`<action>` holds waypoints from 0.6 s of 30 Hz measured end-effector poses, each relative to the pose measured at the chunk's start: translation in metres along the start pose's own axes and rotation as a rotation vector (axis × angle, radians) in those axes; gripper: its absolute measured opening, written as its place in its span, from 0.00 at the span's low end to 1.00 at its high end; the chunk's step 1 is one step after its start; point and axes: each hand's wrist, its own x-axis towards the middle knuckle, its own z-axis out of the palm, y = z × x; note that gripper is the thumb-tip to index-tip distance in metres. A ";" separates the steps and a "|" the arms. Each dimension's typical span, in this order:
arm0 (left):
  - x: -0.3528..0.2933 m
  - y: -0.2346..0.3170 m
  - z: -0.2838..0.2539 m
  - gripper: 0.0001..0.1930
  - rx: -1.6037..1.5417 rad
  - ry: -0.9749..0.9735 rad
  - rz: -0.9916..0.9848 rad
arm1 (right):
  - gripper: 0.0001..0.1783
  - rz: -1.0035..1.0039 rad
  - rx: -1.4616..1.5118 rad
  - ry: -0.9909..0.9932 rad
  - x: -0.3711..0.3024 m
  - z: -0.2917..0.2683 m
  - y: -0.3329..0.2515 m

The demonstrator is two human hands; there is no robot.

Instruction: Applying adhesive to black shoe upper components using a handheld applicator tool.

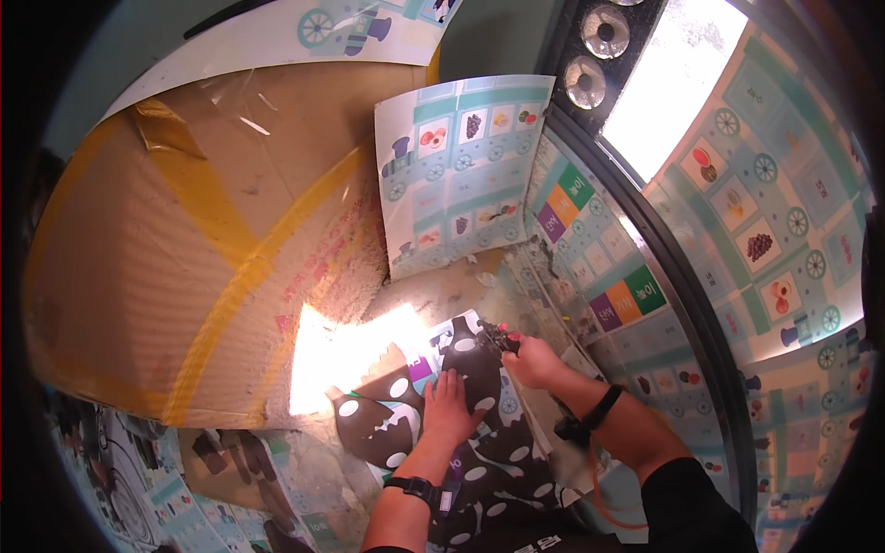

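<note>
Indistinct tool (496, 337) in right hand (536, 361)

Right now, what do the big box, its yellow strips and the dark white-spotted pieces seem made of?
Big box: probably cardboard, from its matt brown, scuffed face. Yellow strips: likely plastic packing tape, smooth bands lying flat across it. Dark white-spotted pieces: perhaps card or plastic sheet, judging by crisp outlines and even colour; which one stays unclear.

The right hand (537, 362) swallows the grip of a dark handheld tool (499, 337), tip too small to make out! The left hand (450, 412) blots out some dark-brown, white-spotted sheeting (481, 376); up top, a white, teal-printed sheet (267, 41) runs out of view.
</note>
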 end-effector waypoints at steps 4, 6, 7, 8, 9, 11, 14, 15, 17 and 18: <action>0.001 0.002 0.001 0.50 0.018 -0.003 0.011 | 0.18 0.021 0.040 0.030 0.004 -0.001 -0.001; 0.000 0.001 0.001 0.50 0.017 0.005 0.014 | 0.18 0.005 -0.007 -0.004 0.006 -0.001 -0.003; -0.001 0.001 0.002 0.50 0.019 0.009 0.014 | 0.18 0.003 -0.007 -0.005 0.005 -0.003 -0.004; -0.002 0.000 0.003 0.50 0.021 0.014 0.014 | 0.18 0.018 0.007 -0.001 0.003 -0.004 -0.006; -0.003 0.000 0.002 0.50 0.020 0.015 0.012 | 0.18 0.032 0.020 0.004 0.001 -0.007 -0.009; -0.004 -0.002 0.000 0.45 -0.007 0.066 0.017 | 0.20 0.022 0.020 -0.001 -0.001 0.001 0.005; -0.013 -0.010 -0.010 0.38 -0.158 0.254 0.084 | 0.21 -0.039 0.066 -0.018 -0.021 0.006 0.010; -0.026 -0.012 -0.008 0.34 -0.231 0.342 0.119 | 0.19 -0.074 0.117 -0.016 -0.036 0.007 0.008; -0.073 -0.012 -0.008 0.33 -0.280 0.321 0.183 | 0.18 -0.067 0.197 -0.093 -0.074 0.012 0.005; -0.096 -0.016 -0.011 0.31 -0.315 0.324 0.264 | 0.17 -0.073 0.279 -0.144 -0.089 0.014 -0.003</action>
